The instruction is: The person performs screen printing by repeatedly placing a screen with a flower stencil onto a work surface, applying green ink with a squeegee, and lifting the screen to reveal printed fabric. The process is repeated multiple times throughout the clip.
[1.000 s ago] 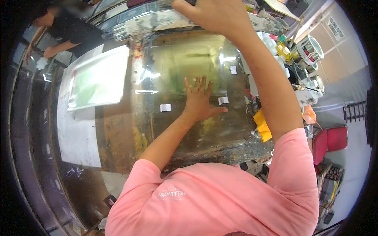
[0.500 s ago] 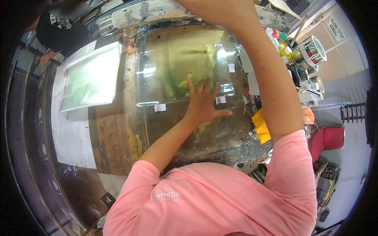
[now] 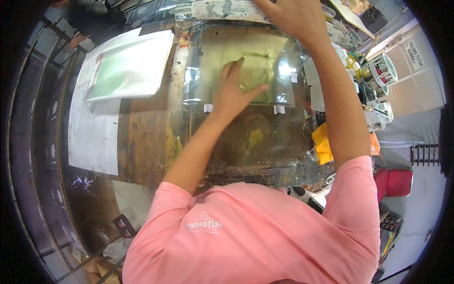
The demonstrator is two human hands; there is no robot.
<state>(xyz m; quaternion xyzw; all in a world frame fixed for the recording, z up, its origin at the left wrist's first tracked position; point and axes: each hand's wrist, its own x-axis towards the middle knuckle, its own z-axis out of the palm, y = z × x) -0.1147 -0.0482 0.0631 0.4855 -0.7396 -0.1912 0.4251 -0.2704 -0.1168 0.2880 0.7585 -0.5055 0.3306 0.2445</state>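
A clear plastic sheet (image 3: 213, 42) with a yellow-green tint lies on the stained wooden table (image 3: 142, 137). Over the sheet's middle is my left hand (image 3: 231, 97), fingers apart and thumb stretched out to the right; whether it touches the sheet I cannot tell. Small white tabs sit along the near and right edges of the sheet, one of them the folded white tab (image 3: 279, 110). My right arm reaches to the far side, and my right hand (image 3: 298, 18) is by the pale, paint-worn board (image 3: 222, 10). Its fingers are largely cut off by the upper edge.
A stack of clear and white sheets (image 3: 132, 64) rests on white paper (image 3: 94, 142) at the left. Paint cans (image 3: 380, 68) and bottles crowd the right edge, near a yellow cloth (image 3: 322, 144). Another person (image 3: 97, 21) stands at the far left. A red chair (image 3: 398, 182) is at right.
My left hand has moved farther over the sheet, and its fingers have changed pose. My right hand has shifted slightly at the far side. The whole view has shifted a little.
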